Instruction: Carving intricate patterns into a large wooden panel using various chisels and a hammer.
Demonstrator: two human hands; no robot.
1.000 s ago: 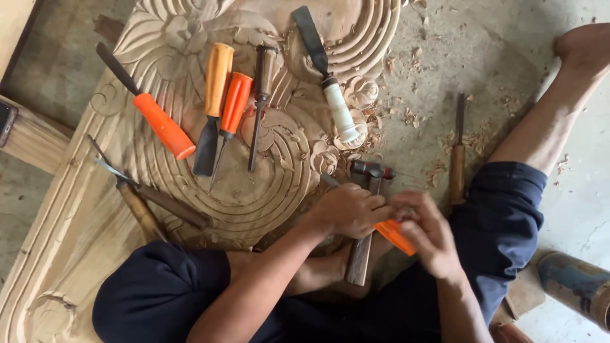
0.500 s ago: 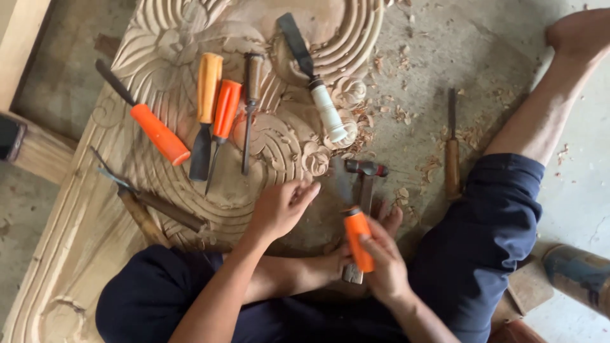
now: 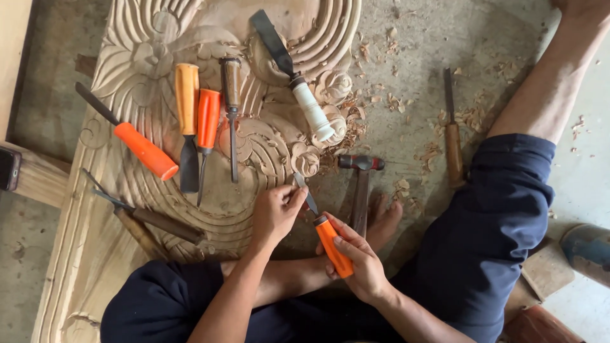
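Carved wooden panel [image 3: 159,44]: lying flat on the concrete floor [image 3: 406,76], bearing floral relief and scrolls, wood shavings [image 3: 381,101] scattering beside it.

Hammer [image 3: 360,184]: lying on the floor just right of the panel's edge, near a bare foot [image 3: 383,222].

Spare chisels [image 3: 197,127]: resting in a row across the panel, orange, wooden and white handles showing.

Orange-handled chisel [image 3: 332,244]: its handle sitting inside the right hand [image 3: 356,263], whose fingers are wrapping closed around it; blade angling up-left toward the carving.

Left hand [image 3: 274,213]: thumb and fingers pinching the blade near its tip, at the panel's edge.
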